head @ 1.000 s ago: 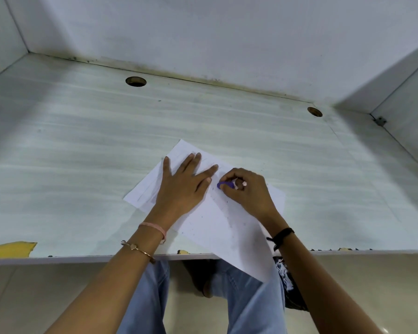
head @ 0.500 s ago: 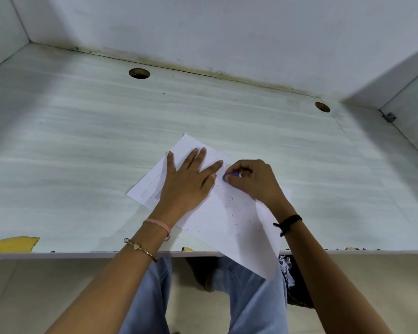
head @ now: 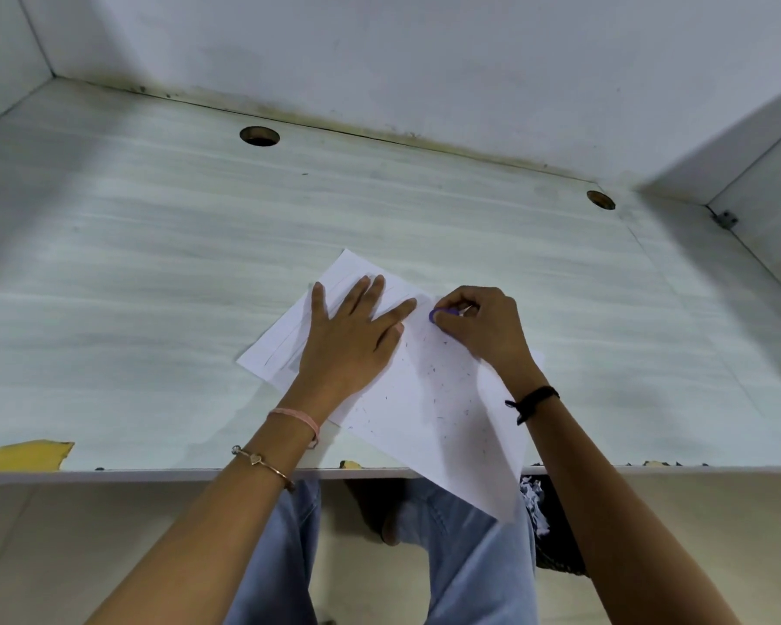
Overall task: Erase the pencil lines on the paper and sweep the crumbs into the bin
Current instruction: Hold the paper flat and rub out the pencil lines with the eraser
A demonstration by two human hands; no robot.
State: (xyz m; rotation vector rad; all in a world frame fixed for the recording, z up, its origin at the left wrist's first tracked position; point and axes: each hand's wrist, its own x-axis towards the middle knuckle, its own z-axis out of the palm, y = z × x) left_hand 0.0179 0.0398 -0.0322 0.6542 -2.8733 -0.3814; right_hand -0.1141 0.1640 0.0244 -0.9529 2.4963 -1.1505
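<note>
Right hand (head: 483, 327) and its eraser (head: 443, 314) now sit slightly farther up the sheet than half a second back, nearer the paper's far edge. Left hand has barely shifted.

Near: paper (head: 447, 421) lies askew on the table (head: 154, 263). Its near corner hangs unsupported off the table's near edge, over the person's lap. Thin, light, limp sheet. My judgement is that it slides or creases under a hard rub unless pinned. Crumbs (head: 434, 367) show as dark specks scattered over the middle of the sheet. They look loose and likely to scatter at any jolt.

Middle: left hand (head: 348, 340) lies flat on the paper, fingers straight and spread, pressing it down just beside the rubbing spot, which is the sensible place to hold it. Right hand's fingers are curled, pinching the small purple eraser between thumb and fingertips. The eraser's end touches the paper just beside the left index finger. It looks rubbery and grippy, best held low, close to the working end.

Far: faint pencil lines (head: 285, 349) run along the paper's left edge, partly under the left hand. Bin not in view. Two cable holes (head: 259, 136) sit near the table's far edge.
</note>
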